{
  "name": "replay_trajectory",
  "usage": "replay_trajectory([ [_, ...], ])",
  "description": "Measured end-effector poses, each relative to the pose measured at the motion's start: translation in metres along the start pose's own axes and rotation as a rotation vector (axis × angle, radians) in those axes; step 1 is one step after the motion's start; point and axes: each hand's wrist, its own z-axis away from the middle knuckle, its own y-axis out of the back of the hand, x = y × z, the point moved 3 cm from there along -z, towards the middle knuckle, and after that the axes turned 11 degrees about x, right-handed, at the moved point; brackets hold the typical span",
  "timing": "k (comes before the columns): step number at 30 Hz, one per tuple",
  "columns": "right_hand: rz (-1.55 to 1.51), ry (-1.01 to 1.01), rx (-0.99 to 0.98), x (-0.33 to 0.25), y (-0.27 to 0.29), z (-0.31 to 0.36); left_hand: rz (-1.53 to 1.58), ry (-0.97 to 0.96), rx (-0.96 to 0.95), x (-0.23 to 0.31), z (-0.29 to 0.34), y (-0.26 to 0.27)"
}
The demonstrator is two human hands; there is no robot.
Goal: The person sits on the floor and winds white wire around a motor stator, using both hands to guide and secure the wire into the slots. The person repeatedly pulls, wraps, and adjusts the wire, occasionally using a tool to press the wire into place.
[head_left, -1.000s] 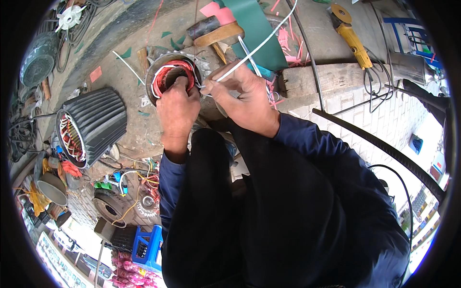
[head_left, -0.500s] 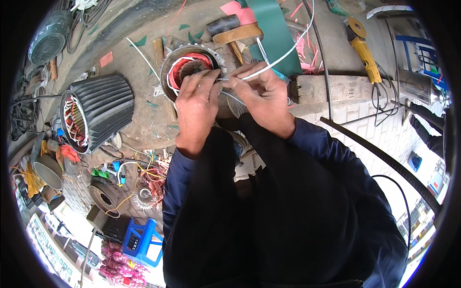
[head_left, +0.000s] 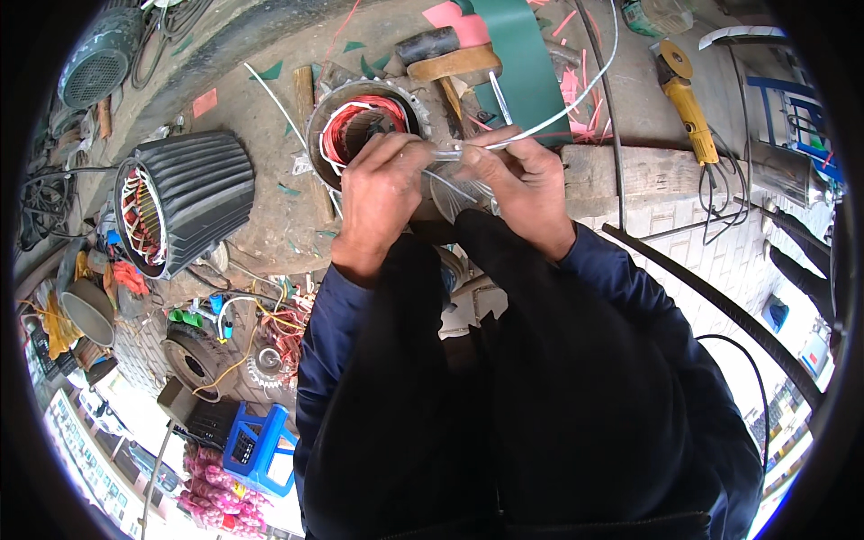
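Observation:
My left hand (head_left: 382, 198) has its fingers pinched together just in front of a round motor stator (head_left: 421, 121) wound with red coils and white lacing. Thin pale strands (head_left: 445, 156) run from its fingertips toward my right hand (head_left: 522, 184). That hand pinches a long white tube (head_left: 589, 93), thin and flexible, whose free length arcs up to the right. Between the hands, the exact meeting of strands and tube is too small to make out. More pale strands hang below the fingers, over my knees.
A finned motor housing (head_left: 202, 193) lies at the left. Behind the stator lie a mallet (head_left: 427, 45), a wooden-backed brush-like piece (head_left: 454, 65), scissors (head_left: 500, 97) and a green sheet (head_left: 526, 54). A yellow angle grinder (head_left: 688, 112) rests at the right, near a dark metal rod (head_left: 720, 292).
My two hands have moved slightly apart, the right one shifting to the right with the white tube. More of the pale strands now shows between them. The view has shifted a little.

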Motion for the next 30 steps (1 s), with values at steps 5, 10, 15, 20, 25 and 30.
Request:
replay_trajectory([
  [5,-0.271,-0.331,0.071,0.031,0.019,0.011,0.017,-0.005,-0.019,0.002,0.001,-0.003],
  [10,-0.383,-0.563,0.087,0.055,0.026,0.016,0.012,-0.043,-0.054,0.002,-0.001,-0.001],
  [15,-0.365,-0.628,0.090,0.068,0.027,0.014,-0.009,-0.077,-0.111,0.002,-0.005,0.000],
  [20,-0.313,-0.670,0.058,0.070,0.031,0.011,-0.008,-0.080,-0.114,0.004,-0.007,-0.003],
  [25,-0.252,-0.670,-0.040,0.066,0.028,0.009,-0.028,-0.068,-0.126,0.005,-0.008,-0.004],
  [30,-0.239,-0.676,-0.063,0.064,0.026,0.006,-0.025,-0.059,-0.128,0.004,-0.008,-0.004],
])
